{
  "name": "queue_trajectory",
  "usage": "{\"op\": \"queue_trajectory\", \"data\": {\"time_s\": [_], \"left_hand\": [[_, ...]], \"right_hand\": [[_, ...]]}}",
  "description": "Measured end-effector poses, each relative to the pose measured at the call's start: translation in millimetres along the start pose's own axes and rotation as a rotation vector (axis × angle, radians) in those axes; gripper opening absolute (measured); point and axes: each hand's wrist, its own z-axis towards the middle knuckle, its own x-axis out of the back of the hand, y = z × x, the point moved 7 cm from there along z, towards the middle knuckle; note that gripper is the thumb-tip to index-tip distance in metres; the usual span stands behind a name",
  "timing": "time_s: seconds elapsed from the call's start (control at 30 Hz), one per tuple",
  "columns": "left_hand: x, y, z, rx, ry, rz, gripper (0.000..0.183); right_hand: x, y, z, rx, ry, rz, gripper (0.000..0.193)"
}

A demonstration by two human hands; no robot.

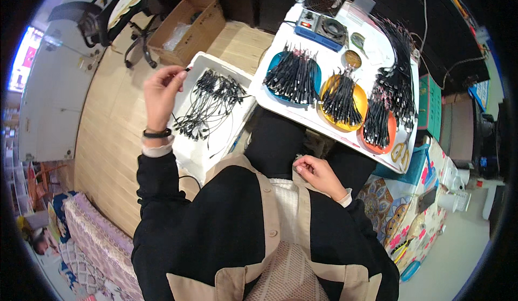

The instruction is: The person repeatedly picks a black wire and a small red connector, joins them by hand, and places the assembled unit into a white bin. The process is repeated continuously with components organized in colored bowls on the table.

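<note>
Our left hand [161,93] pinches a black piece [188,69] near black cables [214,91]; we cannot tell if our right hand [319,174] grips anything.

Left hand [161,91] pinches a small black piece [188,69] at the rim of a white bin [193,158]; black cables [213,98] lie loose inside. Right hand [319,174], fingers curled, is near the thighs [274,145]; grip unclear. White table [377,50] bears cable bundles [294,74] on blue [314,69], yellow [360,97] and orange plates [391,130]. Scissors [399,154] lie near its right corner.
</note>
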Motion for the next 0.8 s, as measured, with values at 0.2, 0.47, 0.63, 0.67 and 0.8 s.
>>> {"op": "queue_trajectory", "data": {"time_s": [0.2, 0.47, 0.63, 0.67, 0.8], "left_hand": [[-78.6, -175.2, 58.6, 0.180, -0.074, 0.529, 0.026], [-196.6, 2.7, 59.1, -0.456, -0.235, 0.311, 0.013], [-260.9, 48.3, 35.4, -0.531, -0.434, 0.590, 0.015], [-265.7, 49.3, 32.6, -0.561, -0.412, 0.591, 0.016], [-272.0, 36.3, 34.6, -0.509, -0.412, 0.614, 0.017]], "right_hand": [[10.6, 2.6, -2.2, -0.021, 0.048, -0.018, 0.015], [48.7, -37.0, -1.6, 0.022, 0.146, -0.060, 0.016], [49.4, -60.9, 11.5, 0.180, 0.153, -0.114, 0.015], [46.7, -62.1, 11.6, 0.212, 0.146, -0.120, 0.014], [42.1, -51.8, -0.4, 0.235, 0.137, -0.124, 0.014]]}}
